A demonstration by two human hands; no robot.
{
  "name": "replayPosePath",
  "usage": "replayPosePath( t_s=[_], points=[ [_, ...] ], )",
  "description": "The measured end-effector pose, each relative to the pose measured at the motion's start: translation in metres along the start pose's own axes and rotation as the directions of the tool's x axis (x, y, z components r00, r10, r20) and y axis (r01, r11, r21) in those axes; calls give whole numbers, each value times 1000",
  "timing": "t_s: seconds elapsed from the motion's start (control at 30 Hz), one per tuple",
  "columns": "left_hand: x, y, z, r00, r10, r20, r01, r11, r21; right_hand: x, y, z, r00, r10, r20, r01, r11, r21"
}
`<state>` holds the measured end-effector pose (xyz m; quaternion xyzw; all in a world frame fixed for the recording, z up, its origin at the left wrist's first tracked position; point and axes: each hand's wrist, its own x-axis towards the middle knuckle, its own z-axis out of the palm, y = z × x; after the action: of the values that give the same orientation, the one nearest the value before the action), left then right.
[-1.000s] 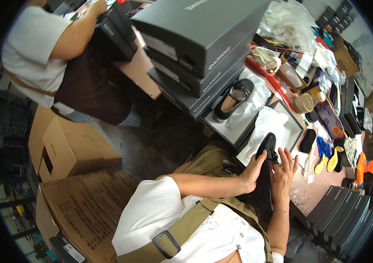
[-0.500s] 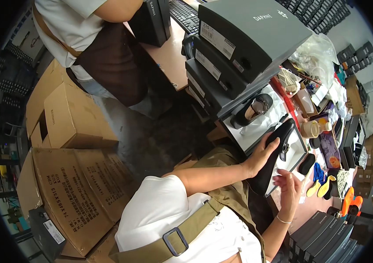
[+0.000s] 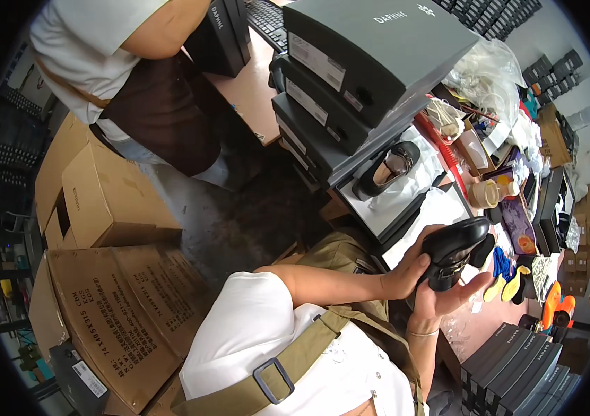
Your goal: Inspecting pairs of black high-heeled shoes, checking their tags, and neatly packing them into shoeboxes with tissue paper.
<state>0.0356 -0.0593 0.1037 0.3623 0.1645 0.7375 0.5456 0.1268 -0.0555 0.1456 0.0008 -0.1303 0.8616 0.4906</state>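
A glossy black shoe [image 3: 456, 244] with a buckled strap is held up in front of me, over the near edge of the table. My left hand [image 3: 408, 272] grips it from the left, the thumb pressed on its side. Against its lower end lies my right hand [image 3: 444, 299], thumb stretched out to the right; the shoe partly hides its fingers. Another black shoe [image 3: 386, 170] rests on white paper [image 3: 416, 182] in a shoe box just beyond. More white tissue paper [image 3: 440, 209] shows in the box behind my hands.
Dark shoe boxes [image 3: 371, 52] are stacked at the far side, with more boxes [image 3: 506, 364] at lower right. Jars [image 3: 483, 195], yellow insoles [image 3: 513, 284] and an orange-handled tool [image 3: 551, 305] crowd the right. Large cartons [image 3: 125, 312] stand left; another person [image 3: 156, 111] stands far left.
The shoe has been turned and brought nearer, its toe swinging to the right. My right hand, apart from the shoe before, now touches it. The view has shifted slightly.
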Motion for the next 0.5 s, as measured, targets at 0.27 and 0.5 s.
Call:
replayPosePath(
  t_s=[0.27, 0.5],
  points=[
    [49, 74, -6, 834, 3, 552, -98, 985, 143, -32, 15, 30, 894, -178, -412, -57, 866, -498],
    [37, 88, 1, 732, 97, 674, -467, 792, 393, -51, -3, 8, 901, 304, -310, -361, 921, -147]
  ],
)
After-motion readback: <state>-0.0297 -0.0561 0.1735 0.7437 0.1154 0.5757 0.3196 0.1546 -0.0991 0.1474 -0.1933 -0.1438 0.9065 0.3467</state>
